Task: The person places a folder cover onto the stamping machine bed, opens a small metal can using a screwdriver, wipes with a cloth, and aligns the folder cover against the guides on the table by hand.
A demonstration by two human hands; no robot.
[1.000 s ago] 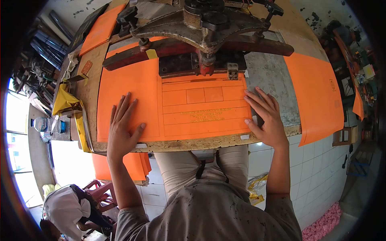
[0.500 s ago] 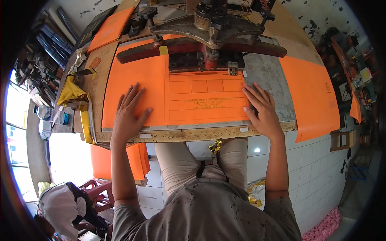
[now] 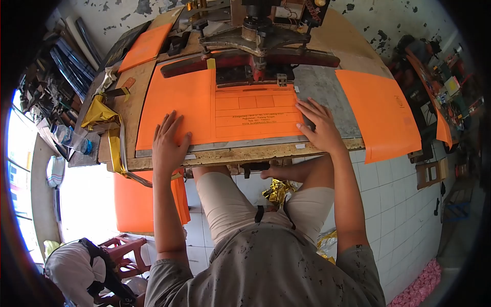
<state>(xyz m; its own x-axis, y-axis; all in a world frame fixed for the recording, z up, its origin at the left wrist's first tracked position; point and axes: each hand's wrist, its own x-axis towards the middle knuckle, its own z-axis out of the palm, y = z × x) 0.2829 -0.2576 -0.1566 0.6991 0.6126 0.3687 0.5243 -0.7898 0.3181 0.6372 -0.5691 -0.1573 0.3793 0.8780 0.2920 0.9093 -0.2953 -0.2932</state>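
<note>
A large orange card sheet [image 3: 179, 100] lies on the grey metal bed of the press, its right half printed with boxes, lines and a small block of text. My left hand [image 3: 170, 146] rests open near the sheet's front left part, fingers pointing away from me. My right hand [image 3: 321, 124] is open too, its fingertips at the sheet's right edge and its palm over the metal plate [image 3: 327, 97]. Above the sheet's far edge hangs the press head [image 3: 255, 69], with a dark block and a red crossbar.
Another orange sheet [image 3: 381, 115] overhangs the table's right side. Orange sheets [image 3: 146, 46] lie at the back left, and more [image 3: 135, 204] are stacked below the table. Gold foil [image 3: 105, 112] hangs at the left corner. A person [image 3: 76, 268] bends beside a red stool [image 3: 128, 250].
My view has shifted. My left hand is nearer the sheet's front edge; my right hand stays at its right edge. My right leg has swung outward, showing a bare foot under the table.
</note>
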